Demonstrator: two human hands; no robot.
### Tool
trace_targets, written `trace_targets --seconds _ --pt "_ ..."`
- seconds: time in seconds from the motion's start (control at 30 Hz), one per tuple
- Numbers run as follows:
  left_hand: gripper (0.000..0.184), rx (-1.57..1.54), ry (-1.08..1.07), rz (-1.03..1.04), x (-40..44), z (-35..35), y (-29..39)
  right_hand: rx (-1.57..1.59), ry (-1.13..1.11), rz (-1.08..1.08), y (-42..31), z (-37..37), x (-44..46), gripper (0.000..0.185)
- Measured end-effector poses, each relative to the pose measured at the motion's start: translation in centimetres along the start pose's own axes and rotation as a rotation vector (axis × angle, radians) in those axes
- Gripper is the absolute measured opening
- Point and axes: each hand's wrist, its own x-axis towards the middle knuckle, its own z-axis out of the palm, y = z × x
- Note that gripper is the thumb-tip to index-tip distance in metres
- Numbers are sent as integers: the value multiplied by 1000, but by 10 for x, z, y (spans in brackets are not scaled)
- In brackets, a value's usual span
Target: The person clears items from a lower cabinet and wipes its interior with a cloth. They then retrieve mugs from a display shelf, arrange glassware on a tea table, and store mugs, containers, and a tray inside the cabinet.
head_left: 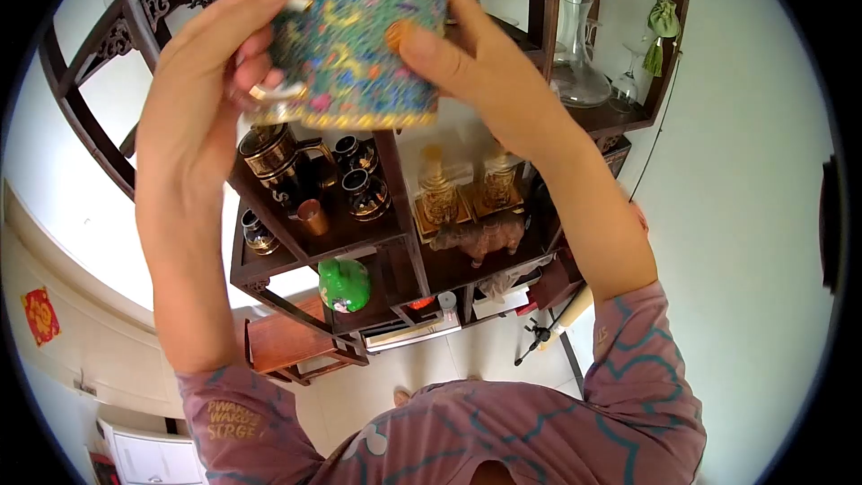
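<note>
white walls (pixel 759 171) and a pale tiled floor (pixel 359 388) surround a dark, carved wooden display shelf (pixel 400 292) in the head view, seen from above and slightly tilted. on one of its levels stand a tall black-and-gold lidded pot (pixel 272 154), a rounded black-and-gold jar (pixel 366 196) and a small copper-coloured cup (pixel 312 216); next to them, across an upright, are a gold tower-shaped ornament (pixel 439 196) and a reddish-brown animal figurine (pixel 482 238). lower down sits a glossy green rounded vase (pixel 344 285), and at the upper right a clear glass decanter (pixel 581 76) stands beside a clear stemmed glass (pixel 626 85). raised in front of the shelf, above the black-and-gold pieces in the view, is a blue-green floral vessel with gilt edging and a white-and-gold handle (pixel 373 49), held off any surface between both hands. the left hand (pixel 205 45) grips it at the handle side with bent fingers; blur hides whether they pass through the loop. the right hand (pixel 480 58) clasps the opposite side, thumb pressed on the patterned front and the other fingers mostly hidden behind. the step in hand looks like a two-handed carry or lift at the shelf. as a judgement, the next move calls for an even grip, the base kept level, and care that neither forearm brushes the ornaments nor the vessel knocks the carved frame.
</note>
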Motion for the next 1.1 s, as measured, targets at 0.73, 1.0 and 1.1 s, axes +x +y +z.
trace_targets --seconds 0.73,1.0,1.1 --pt "20 -258 333 -717 -221 -133 -67 -778 273 540 118 -49 143 34" --pt "18 -206 432 -707 -243 -174 -95 -1054 262 494 126 -70 144 30" --pt "19 -231 437 -707 -244 -184 -100 -1174 214 295 119 -71 132 31"
